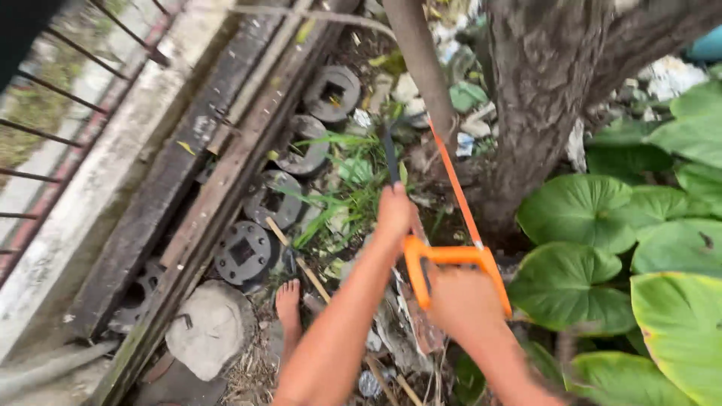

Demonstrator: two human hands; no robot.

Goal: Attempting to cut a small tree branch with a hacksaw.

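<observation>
My right hand (462, 301) grips the handle of an orange-framed saw (451, 256). The saw's thin frame runs up and away to the foot of a slim grey stem (421, 68). That stem stands beside a thick tree trunk (541, 98). My left hand (395, 214) is closed around a thin dark rod (389, 154) just left of the saw frame; I cannot tell whether it belongs to the saw or is a plant stalk. My bare foot (287, 304) stands on the littered ground below my left arm.
Several black round metal discs (244, 252) with square holes lie in a row along weathered wooden beams (226, 173). A flat stone (210, 327) sits near my foot. Large green leaves (579, 210) fill the right side. A concrete ledge and iron railing (68, 135) run along the left.
</observation>
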